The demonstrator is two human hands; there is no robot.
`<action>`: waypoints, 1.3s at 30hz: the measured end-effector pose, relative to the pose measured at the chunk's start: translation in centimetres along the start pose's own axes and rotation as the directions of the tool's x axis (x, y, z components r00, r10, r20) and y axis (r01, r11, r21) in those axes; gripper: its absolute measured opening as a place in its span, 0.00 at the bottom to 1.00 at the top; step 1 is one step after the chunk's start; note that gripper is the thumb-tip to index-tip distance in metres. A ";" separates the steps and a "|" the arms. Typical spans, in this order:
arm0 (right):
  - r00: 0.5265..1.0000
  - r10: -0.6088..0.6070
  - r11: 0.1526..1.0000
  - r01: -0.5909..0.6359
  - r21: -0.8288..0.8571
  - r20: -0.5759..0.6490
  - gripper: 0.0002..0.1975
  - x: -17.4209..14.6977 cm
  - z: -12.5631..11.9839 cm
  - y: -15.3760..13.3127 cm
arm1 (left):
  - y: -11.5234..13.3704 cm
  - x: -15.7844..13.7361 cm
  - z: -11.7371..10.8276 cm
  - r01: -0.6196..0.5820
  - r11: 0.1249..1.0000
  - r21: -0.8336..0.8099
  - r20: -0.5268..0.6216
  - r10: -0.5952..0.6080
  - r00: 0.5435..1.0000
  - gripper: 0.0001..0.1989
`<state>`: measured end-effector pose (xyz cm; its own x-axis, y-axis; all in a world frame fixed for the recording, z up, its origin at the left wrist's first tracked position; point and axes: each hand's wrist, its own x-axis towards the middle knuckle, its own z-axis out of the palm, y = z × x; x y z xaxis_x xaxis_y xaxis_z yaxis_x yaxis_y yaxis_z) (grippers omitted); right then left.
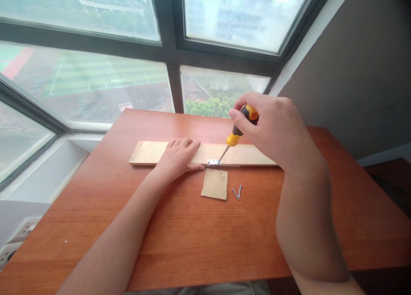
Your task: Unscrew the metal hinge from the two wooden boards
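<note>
Loosely, two screws lie on the tabletop.

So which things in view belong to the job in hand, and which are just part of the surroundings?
Job:
- screwdriver, in the right hand
- wooden board, under the left hand
- metal plate, at the screwdriver's tip
- likely: loose screws, small square piece

Surroundings:
- wall sockets
- window
</note>
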<state>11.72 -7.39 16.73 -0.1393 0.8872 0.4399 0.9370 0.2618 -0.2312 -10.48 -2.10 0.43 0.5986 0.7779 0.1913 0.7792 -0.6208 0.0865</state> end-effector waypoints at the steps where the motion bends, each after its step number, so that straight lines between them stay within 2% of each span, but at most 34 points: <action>1: 1.000 -0.020 1.000 0.020 0.012 0.002 0.07 0.0 0.0 0.0 | 0.0 0.0 0.0 0.002 1.000 -0.005 -0.001 -0.002 1.000 0.35; 5: 0.994 -0.097 0.992 0.093 0.087 0.046 0.13 -0.1 -0.3 0.1 | 0.0 0.0 0.0 0.012 1.000 -0.028 0.002 -0.012 1.000 0.35; 8: 0.998 -0.059 0.996 0.058 0.064 0.012 0.09 -0.1 -0.1 0.1 | 0.1 0.0 0.0 0.019 0.999 -0.028 0.006 -0.019 1.000 0.35; 11: 1.000 -0.021 0.999 0.022 0.042 -0.016 0.11 0.0 0.1 0.0 | 0.2 0.0 0.0 0.017 1.000 -0.007 0.005 -0.017 1.000 0.35; 14: 0.998 -0.055 0.997 0.056 0.045 -0.009 0.07 0.0 0.0 -0.1 | 0.3 0.1 -0.1 0.020 1.000 0.004 0.013 -0.020 1.000 0.36; 17: 0.996 -0.086 0.994 0.084 0.074 0.025 0.11 -0.1 -0.1 0.0 | 0.3 0.1 -0.1 0.022 1.000 -0.004 0.017 -0.022 1.000 0.36; 19: 0.997 -0.074 0.996 0.074 0.057 0.012 0.08 -0.1 -0.1 -0.1 | 0.2 0.1 -0.1 0.027 0.999 -0.018 0.012 -0.027 1.000 0.36; 22: 1.000 -0.015 1.000 0.015 0.011 -0.025 0.14 0.0 0.1 -0.1 | 0.2 0.1 0.0 0.048 0.998 -0.044 0.005 -0.048 0.999 0.36; 24: 1.000 0.008 1.000 -0.008 -0.010 -0.029 0.13 0.1 0.2 -0.1 | 0.1 0.0 0.1 0.054 0.997 -0.050 0.004 -0.054 0.999 0.37; 27: 0.999 -0.024 0.999 0.023 -0.039 -0.034 0.05 0.1 0.3 0.0 | 0.1 0.1 0.2 0.051 0.998 -0.049 0.005 -0.051 0.999 0.37; 31: 0.997 -0.075 0.997 0.075 -0.003 0.001 0.10 -0.1 0.2 0.1 | 0.1 0.1 0.2 0.041 0.999 -0.036 0.001 -0.041 0.999 0.41; 34: 0.999 -0.035 0.999 0.034 -0.029 -0.012 0.08 0.1 0.4 0.1 | 0.1 0.0 0.2 0.033 0.999 -0.043 0.004 -0.033 0.999 0.43; 37: 0.999 0.023 0.996 -0.026 -0.080 -0.042 0.12 0.2 0.5 0.0 | 0.1 0.0 0.1 0.039 0.998 -0.058 0.009 -0.038 0.999 0.40; 39: 0.999 0.035 0.996 -0.038 -0.081 -0.038 0.10 0.2 0.4 0.0 | 0.1 0.1 0.1 0.050 0.997 -0.065 0.010 -0.049 0.999 0.38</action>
<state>11.58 -7.04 16.51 -0.0939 0.8806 0.4644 0.9646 0.1959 -0.1764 -10.36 -2.11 0.40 0.5616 0.8083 0.1766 0.7942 -0.5865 0.1591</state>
